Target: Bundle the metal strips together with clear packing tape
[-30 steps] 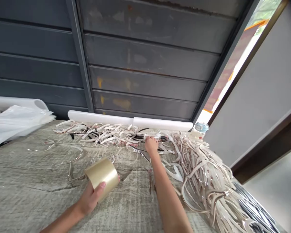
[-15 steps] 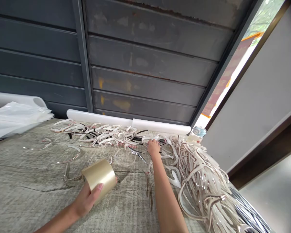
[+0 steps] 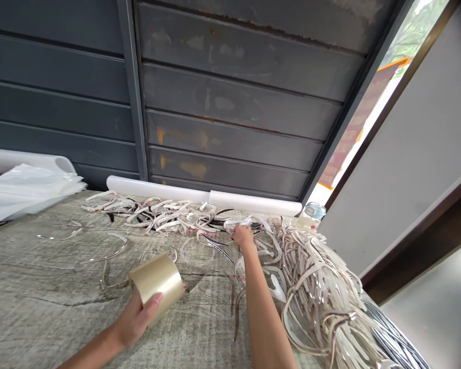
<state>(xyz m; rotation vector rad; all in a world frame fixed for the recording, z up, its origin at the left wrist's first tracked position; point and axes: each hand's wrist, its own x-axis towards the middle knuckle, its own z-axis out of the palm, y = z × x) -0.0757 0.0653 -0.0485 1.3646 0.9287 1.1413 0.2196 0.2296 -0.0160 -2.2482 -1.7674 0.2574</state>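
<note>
A wide roll of golden-beige tape (image 3: 159, 284) is held in my left hand (image 3: 138, 315), the thumb on its outer face and other fingers behind it. Farther up the wood-patterned table (image 3: 80, 297), my right hand (image 3: 243, 236) reaches in among curved white and clear strips, its fingers bent and pressed together. Whatever they pinch is too small to make out. Left of that hand lies a loose tangle of white, clear and black strips (image 3: 172, 215). On its right is a large heap of pale curved strips (image 3: 315, 282).
Long white rolls (image 3: 253, 202) lie along the back edge beneath a dark slatted metal wall (image 3: 230, 113). Clear plastic bags (image 3: 26, 184) are stacked at the far left. A transparent jar (image 3: 314, 211) stands at the back right, and dark glossy strips (image 3: 395, 328) lie at the lower right.
My right hand has shifted very slightly toward the left and down among the strips. The left hand and tape roll look almost still.
</note>
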